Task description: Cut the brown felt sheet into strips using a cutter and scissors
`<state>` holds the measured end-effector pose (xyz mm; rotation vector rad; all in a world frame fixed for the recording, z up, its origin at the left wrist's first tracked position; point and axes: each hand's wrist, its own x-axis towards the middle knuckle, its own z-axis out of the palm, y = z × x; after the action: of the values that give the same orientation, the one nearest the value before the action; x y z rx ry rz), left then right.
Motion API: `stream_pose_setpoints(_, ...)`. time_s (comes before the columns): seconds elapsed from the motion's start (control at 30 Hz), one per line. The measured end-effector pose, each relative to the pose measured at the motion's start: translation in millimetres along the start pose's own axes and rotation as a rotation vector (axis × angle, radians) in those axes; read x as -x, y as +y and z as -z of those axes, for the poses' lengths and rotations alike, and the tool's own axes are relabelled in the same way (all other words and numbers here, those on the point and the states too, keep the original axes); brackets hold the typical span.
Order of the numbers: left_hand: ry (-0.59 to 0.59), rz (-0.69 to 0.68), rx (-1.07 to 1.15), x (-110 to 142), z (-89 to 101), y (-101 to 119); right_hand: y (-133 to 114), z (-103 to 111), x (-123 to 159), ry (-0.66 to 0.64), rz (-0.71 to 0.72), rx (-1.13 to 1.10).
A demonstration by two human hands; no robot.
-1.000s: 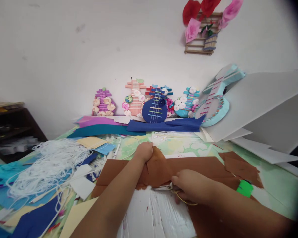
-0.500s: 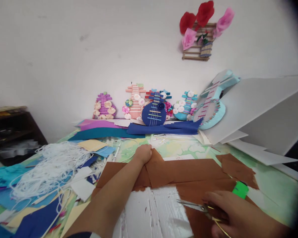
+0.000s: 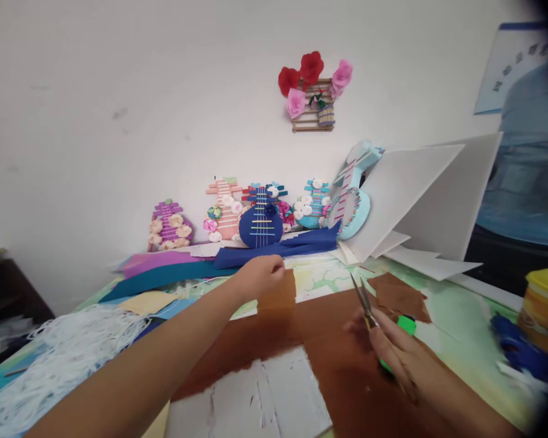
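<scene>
My left hand (image 3: pixel 262 277) is closed on the upper edge of a brown sheet (image 3: pixel 338 313), lifting a flap of it. In my right hand (image 3: pixel 393 347) is a pair of scissors (image 3: pixel 364 299), blades pointing up and slightly apart, held above the brown sheet. A white board with a rough, streaky surface (image 3: pixel 256 398) lies on the sheet in front of me. Partly hidden by my right hand is a bright green object (image 3: pixel 406 325). A torn brown piece (image 3: pixel 399 295) rests to the right of the sheet.
Tangled white cord (image 3: pixel 73 359) lies on the left. Several decorated lute-shaped crafts, one dark blue (image 3: pixel 261 222), stand along the wall. White boards (image 3: pixel 406 188) lean at the right, near a yellow-lidded tub (image 3: pixel 545 310) and a blue object (image 3: pixel 516 344).
My view has turned right. The scissors have risen from beside the white board, and their tips now point up. My left hand has pulled the brown flap higher.
</scene>
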<state>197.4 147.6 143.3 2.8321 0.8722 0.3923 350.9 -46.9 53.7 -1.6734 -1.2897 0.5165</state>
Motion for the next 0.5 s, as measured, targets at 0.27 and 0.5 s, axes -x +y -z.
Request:
stream_pose_setpoints(0.27, -0.178, -0.094, 0.432, 55.1, 8.3, 51.4, -7.5, -37.4, -19.8, -0.159, -0.028, -0.58)
stream_pose_setpoints(0.5, -0.135, 0.221, 1.074, 61.8, -39.5, 56.1, -17.9, -33.8, 1.4, -0.235, -0.265, -0.962)
